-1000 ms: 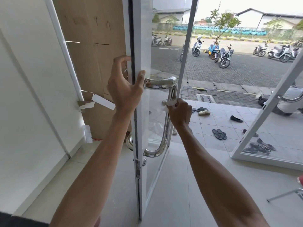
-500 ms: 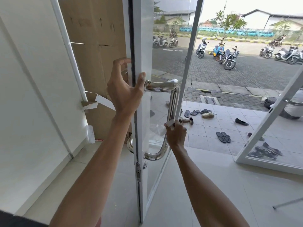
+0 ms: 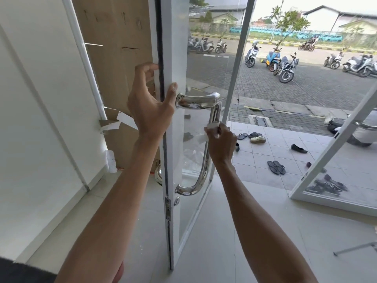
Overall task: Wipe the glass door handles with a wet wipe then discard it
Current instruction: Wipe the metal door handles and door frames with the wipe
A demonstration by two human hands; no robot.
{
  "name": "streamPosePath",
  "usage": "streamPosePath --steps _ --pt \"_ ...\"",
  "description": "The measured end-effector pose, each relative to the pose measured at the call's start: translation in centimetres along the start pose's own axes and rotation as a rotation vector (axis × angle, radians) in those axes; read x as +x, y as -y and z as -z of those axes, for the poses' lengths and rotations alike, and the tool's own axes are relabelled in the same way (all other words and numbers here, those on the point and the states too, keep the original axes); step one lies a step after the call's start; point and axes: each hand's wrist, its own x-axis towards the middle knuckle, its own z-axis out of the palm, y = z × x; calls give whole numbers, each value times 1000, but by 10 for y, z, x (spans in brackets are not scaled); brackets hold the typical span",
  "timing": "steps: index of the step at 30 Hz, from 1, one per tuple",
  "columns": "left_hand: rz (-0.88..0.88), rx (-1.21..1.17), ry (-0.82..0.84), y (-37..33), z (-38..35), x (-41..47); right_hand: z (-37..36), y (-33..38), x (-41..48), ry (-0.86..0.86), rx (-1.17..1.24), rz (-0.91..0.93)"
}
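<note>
A white-framed glass door [image 3: 173, 48] stands edge-on in front of me. A curved chrome pull handle [image 3: 201, 102] is fixed to its right face, running down to a lower mount [image 3: 183, 189]. My right hand [image 3: 221, 142] is wrapped around the handle's vertical bar about a third of the way down, with a white wet wipe [image 3: 213, 126] pressed between fingers and bar. My left hand [image 3: 150, 107] grips the door's edge at the height of the upper mount, thumb on the right face, fingers behind. Part of a second chrome handle [image 3: 158, 174] shows behind the door.
Torn cardboard sheets [image 3: 116, 58] lean against the white wall on the left. A second open glass door [image 3: 346, 139] stands at the right. Sandals and shoes [image 3: 276, 166] lie on the tiled porch outside. Parked motorbikes [image 3: 285, 66] fill the paved yard beyond.
My right hand slid the wipe down the handle's bar half a second ago and has come back up toward the top bend. My left hand has stayed on the door edge.
</note>
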Motion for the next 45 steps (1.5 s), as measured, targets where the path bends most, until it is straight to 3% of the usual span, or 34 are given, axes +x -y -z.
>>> streamPosePath --steps 8,18,22,26,29,37,45 --pt "-18 15 3 3 2 3 -16 -63 -61 299 -190 -186" --pt "-27 22 4 5 0 2 -10 -12 -15 -27 -29 -37" --pt "-21 -5 0 4 0 2 -19 -34 -41 34 -52 -87" --pt "-6 -13 6 7 1 3 -29 -64 -74 244 -130 -297" --pt "9 -17 13 8 1 3 -29 -69 -71 326 -153 -339" --pt "17 3 -9 8 0 2 -25 -42 -55 106 -62 -171" --pt "4 -14 2 7 -1 2 -40 -74 -94 303 -75 -555"
